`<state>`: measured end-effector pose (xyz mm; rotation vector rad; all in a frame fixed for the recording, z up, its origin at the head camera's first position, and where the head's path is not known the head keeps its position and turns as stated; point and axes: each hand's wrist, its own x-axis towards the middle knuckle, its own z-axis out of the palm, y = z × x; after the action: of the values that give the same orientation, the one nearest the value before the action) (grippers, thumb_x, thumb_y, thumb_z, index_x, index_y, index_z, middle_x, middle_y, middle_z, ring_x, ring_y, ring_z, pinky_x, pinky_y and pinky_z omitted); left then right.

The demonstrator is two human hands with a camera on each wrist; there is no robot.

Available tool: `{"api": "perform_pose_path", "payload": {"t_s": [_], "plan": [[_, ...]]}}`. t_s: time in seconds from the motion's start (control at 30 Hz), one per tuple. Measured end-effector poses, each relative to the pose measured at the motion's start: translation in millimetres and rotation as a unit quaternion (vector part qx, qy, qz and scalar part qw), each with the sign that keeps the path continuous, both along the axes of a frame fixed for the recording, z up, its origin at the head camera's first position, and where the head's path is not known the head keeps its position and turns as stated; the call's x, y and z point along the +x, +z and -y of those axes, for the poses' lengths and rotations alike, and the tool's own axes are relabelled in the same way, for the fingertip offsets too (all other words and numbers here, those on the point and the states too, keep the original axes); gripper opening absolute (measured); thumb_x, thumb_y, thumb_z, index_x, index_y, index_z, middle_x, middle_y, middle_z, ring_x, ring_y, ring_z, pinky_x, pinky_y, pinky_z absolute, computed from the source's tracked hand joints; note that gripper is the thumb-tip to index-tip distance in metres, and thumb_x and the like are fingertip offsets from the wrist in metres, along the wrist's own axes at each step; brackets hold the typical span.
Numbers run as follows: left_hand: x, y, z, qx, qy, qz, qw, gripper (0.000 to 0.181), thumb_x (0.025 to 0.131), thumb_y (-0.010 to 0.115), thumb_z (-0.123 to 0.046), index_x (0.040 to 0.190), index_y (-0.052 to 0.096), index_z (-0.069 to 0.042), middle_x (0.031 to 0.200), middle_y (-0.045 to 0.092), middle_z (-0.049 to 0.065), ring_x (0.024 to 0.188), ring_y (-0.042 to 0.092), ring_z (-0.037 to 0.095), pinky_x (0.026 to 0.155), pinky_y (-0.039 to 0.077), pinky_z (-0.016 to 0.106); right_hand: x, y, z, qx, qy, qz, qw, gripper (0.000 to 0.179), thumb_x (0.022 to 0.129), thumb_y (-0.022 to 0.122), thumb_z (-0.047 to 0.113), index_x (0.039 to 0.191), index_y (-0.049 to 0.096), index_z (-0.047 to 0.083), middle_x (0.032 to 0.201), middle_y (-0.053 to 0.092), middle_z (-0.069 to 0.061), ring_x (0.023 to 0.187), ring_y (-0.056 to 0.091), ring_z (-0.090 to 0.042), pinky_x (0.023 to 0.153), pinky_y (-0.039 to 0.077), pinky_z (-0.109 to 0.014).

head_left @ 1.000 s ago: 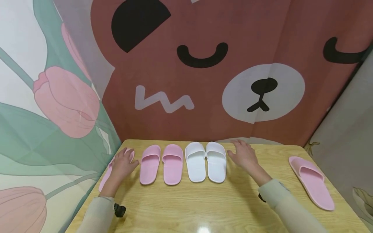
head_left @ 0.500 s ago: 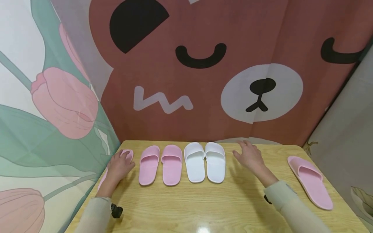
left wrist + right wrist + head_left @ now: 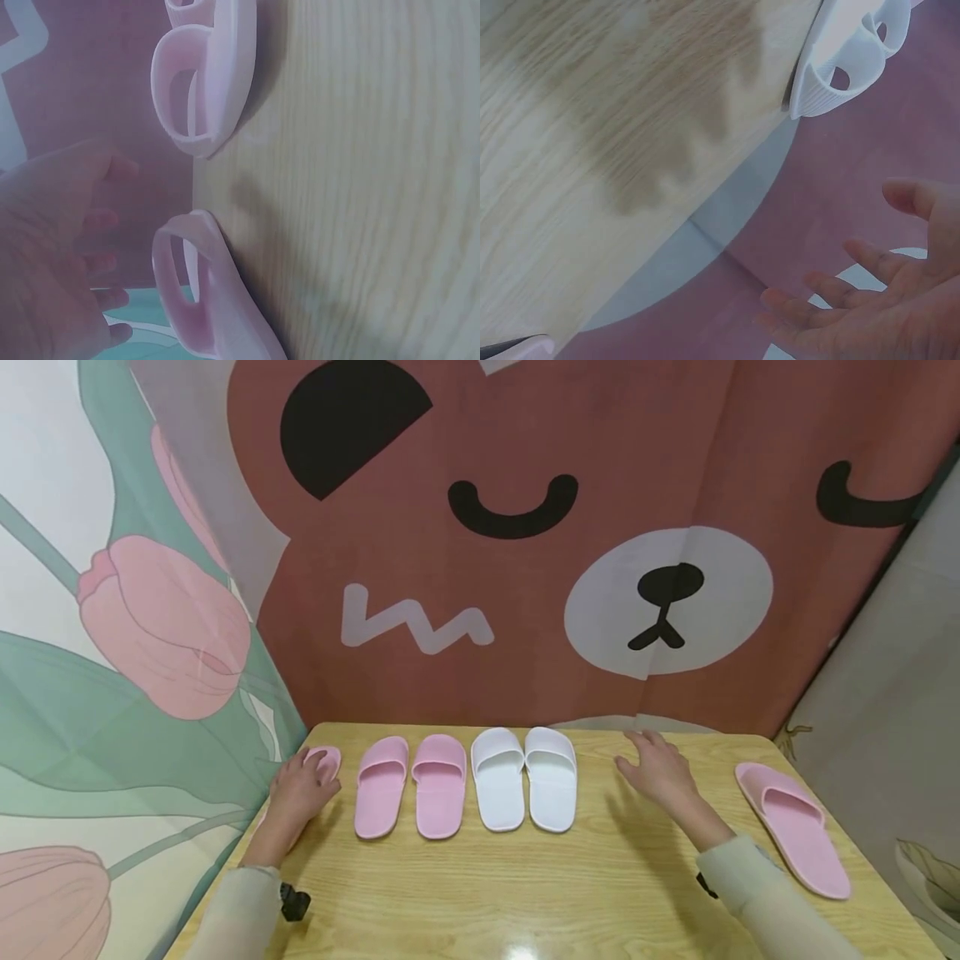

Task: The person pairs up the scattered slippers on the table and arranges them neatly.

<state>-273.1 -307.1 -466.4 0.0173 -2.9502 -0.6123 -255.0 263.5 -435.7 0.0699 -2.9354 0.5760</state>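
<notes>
My left hand (image 3: 298, 789) hovers over a pink slipper (image 3: 327, 765) at the table's left edge, hiding much of it. In the left wrist view the fingers of that hand are loosely bent, apart from the slipper (image 3: 236, 315). Empty and with fingers spread, my right hand (image 3: 660, 770) is above the table, between a white slipper (image 3: 553, 802) and a single pink slipper (image 3: 806, 847) at the far right. The right wrist view shows the right hand (image 3: 900, 300) above the table's back edge, touching nothing.
Between the hands, a pink slipper (image 3: 381, 806) lies beside another pink slipper (image 3: 441, 810), then a white slipper (image 3: 501, 802). All rest on the wooden table (image 3: 450, 897), toes toward the back. A bear-print curtain (image 3: 420, 685) hangs behind it.
My right hand has moved right, away from the white slippers. My left hand has shifted slightly left over the pink slipper. The slippers stay in place on the table.
</notes>
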Motion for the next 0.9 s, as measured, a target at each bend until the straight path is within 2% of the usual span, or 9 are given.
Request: {"api": "perform_pose_path", "payload": {"t_s": [0.33,0.9], "plan": [[-1.5,-6.2,9.6,0.026,0.005,0.0,0.9996,0.063,0.091,0.063,-0.026,0.144,0.046,0.003,0.156,0.024,0.035,0.138,0.022,0.059,0.107,0.015,0.074,4.7,3.3,-12,-0.001,-0.003,0.007,1.0,0.06,0.1,0.056,0.033,0.148,0.045,-0.001,0.149,0.034,-0.038,0.127,0.038,-0.064,0.097,0.035,-0.075],[-7.7,-13.5,19.7,0.024,0.023,0.022,0.9992,0.069,0.089,0.064,-0.03,0.147,0.042,0.001,0.157,0.02,0.036,0.139,0.018,0.061,0.106,0.016,0.076,12.4,-2.5,-46,0.002,-0.027,0.033,0.9991,0.064,0.101,0.054,0.036,0.15,0.041,-0.003,0.151,0.029,-0.039,0.129,0.033,-0.065,0.097,0.033,-0.076]]}}
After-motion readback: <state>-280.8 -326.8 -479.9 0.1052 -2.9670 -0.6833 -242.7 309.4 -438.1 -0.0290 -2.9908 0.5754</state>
